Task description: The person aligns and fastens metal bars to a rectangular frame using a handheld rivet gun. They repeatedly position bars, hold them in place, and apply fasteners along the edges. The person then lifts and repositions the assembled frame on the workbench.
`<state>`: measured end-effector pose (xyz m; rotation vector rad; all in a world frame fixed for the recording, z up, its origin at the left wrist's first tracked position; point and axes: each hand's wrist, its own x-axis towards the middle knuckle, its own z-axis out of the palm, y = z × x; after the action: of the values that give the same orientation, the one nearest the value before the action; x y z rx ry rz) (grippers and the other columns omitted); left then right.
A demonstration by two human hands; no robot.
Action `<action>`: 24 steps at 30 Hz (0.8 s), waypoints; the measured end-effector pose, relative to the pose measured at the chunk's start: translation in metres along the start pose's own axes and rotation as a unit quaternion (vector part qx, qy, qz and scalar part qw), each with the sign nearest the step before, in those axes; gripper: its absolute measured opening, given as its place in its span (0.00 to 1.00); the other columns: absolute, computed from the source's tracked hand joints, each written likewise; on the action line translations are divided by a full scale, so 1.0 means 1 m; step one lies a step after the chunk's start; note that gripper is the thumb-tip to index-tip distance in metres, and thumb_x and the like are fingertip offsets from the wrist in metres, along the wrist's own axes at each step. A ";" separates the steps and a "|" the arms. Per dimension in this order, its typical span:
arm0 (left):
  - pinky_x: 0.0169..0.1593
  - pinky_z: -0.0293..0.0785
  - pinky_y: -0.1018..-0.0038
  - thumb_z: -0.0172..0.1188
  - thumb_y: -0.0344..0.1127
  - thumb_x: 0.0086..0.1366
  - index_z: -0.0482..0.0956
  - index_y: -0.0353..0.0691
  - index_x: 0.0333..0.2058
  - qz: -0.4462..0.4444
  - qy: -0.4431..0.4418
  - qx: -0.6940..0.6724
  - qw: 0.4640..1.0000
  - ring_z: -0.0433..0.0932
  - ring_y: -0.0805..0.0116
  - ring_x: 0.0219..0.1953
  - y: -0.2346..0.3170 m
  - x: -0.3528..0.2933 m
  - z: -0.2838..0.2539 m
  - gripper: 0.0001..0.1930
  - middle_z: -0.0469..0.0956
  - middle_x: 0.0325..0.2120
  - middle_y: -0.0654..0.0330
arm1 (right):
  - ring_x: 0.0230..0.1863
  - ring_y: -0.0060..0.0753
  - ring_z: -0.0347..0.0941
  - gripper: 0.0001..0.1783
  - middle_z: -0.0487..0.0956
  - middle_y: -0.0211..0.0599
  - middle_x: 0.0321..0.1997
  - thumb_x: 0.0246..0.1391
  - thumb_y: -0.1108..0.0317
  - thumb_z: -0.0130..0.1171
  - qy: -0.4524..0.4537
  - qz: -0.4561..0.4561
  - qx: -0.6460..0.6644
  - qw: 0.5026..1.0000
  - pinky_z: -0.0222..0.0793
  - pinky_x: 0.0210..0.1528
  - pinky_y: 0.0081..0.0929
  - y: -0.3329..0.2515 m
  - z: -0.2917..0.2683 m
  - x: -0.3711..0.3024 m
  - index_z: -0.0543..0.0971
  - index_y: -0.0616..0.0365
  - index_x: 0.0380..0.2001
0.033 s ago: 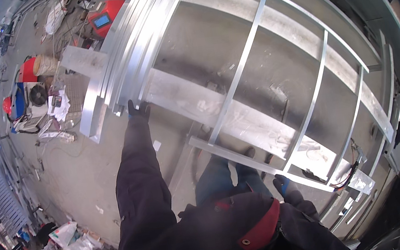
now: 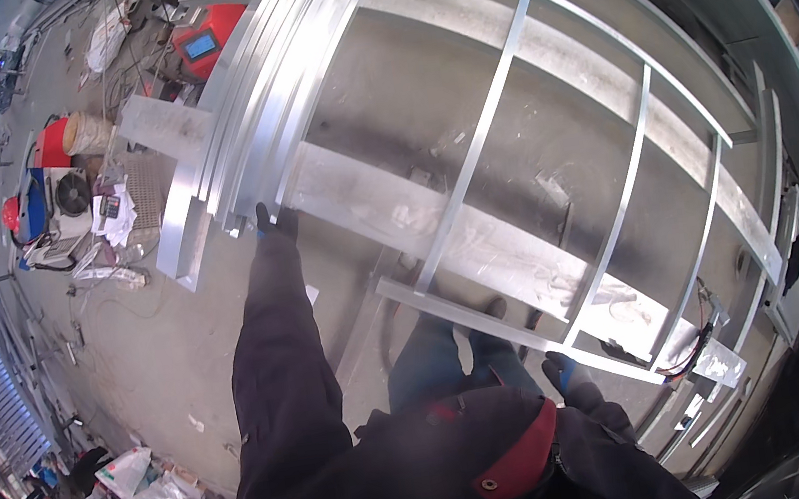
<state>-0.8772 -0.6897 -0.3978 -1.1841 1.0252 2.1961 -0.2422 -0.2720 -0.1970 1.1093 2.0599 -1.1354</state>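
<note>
My left hand [image 2: 280, 222], in a dark glove, reaches out to the near end of a stack of shiny metal profiles [image 2: 280, 73]. Its thumb and fingers are closed about the end of the profile on the stack's right side. A ladder-like metal frame [image 2: 481, 143] with several crossbars lies to the right. Close to my body, my right hand [image 2: 559, 370], in a dark and blue glove, is beside the frame's near rail [image 2: 468, 313]. Its fingers are partly hidden, so their grip is unclear.
Two broad, pale support beams [image 2: 351, 190] run beneath the profiles and frame. A red machine with a screen [image 2: 201, 45] stands at far left, and a fan unit [image 2: 71, 192] beside papers nearer. Bags and clutter [image 2: 154, 494] lie at lower left. A cable [image 2: 701, 351] hangs near the frame's right end.
My left hand's fingers have drawn closer together around the profile's end. The whole view has shifted slightly; my right hand stays by the frame's near rail.
</note>
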 end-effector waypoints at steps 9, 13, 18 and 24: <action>0.44 0.80 0.61 0.67 0.63 0.63 0.73 0.41 0.57 0.019 -0.002 0.231 0.973 0.80 0.61 0.44 -0.121 -0.034 -0.027 0.35 0.79 0.43 0.55 | 0.61 0.47 0.79 0.28 0.83 0.49 0.58 0.65 0.48 0.60 -0.008 -0.002 -0.026 1.000 0.73 0.61 0.38 -0.051 -0.004 0.023 0.81 0.57 0.58; 0.48 0.77 0.57 0.68 0.62 0.62 0.69 0.41 0.61 0.006 -0.010 0.433 0.901 0.78 0.59 0.50 -0.094 -0.030 -0.010 0.39 0.77 0.49 0.54 | 0.60 0.48 0.79 0.28 0.83 0.50 0.57 0.64 0.48 0.60 0.005 0.001 -0.024 1.000 0.74 0.61 0.38 -0.053 -0.003 0.030 0.80 0.57 0.58; 0.51 0.77 0.60 0.71 0.64 0.58 0.70 0.35 0.60 0.116 0.012 0.693 0.712 0.80 0.55 0.50 -0.078 -0.024 0.048 0.44 0.80 0.45 0.52 | 0.59 0.47 0.80 0.31 0.84 0.48 0.56 0.62 0.45 0.62 -0.009 -0.004 -0.070 0.998 0.75 0.61 0.38 -0.057 -0.002 0.030 0.80 0.58 0.59; 0.59 0.75 0.57 0.76 0.50 0.54 0.48 0.37 0.71 0.165 0.140 0.724 0.655 0.81 0.49 0.54 -0.134 -0.107 0.095 0.56 0.77 0.54 0.36 | 0.60 0.54 0.78 0.31 0.81 0.49 0.59 0.64 0.43 0.56 -0.029 -0.011 -0.036 0.999 0.72 0.63 0.44 -0.062 0.011 0.033 0.80 0.55 0.59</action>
<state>-0.7797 -0.5353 -0.3268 -0.4610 2.4755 0.6140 -0.3117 -0.2872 -0.2015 1.0103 2.0554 -1.0836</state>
